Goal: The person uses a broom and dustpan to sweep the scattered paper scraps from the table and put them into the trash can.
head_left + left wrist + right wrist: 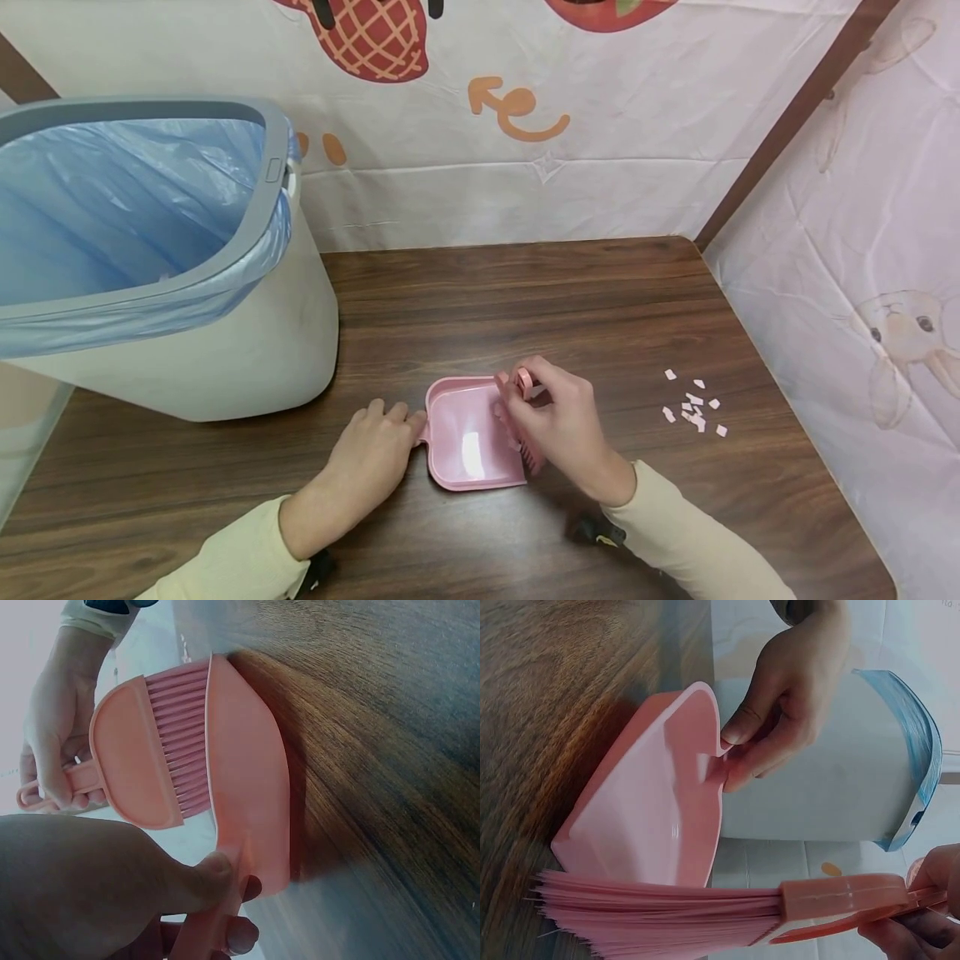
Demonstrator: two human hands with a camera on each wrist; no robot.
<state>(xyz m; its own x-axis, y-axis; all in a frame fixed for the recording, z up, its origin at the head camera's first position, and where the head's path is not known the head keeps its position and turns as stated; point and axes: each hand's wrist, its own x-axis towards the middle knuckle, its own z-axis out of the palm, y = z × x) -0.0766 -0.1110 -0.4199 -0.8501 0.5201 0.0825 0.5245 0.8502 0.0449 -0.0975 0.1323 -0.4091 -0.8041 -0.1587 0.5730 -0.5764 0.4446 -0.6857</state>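
Observation:
In the head view a pink dustpan is at the middle of the wooden table, its front edge facing right. My left hand grips its short handle, thumb on top in the left wrist view. My right hand pinches the thin handle of a small pink brush. The brush stands at the dustpan's open front edge, and its bristles point down beside that lip. No scraps show on the part of the pan visible from above. Several small pale paper scraps lie on the table to the right of my right hand.
A tall whitish bin with a grey rim and blue liner stands at the left on the table. A printed white cloth hangs behind, and another cloth borders the right edge.

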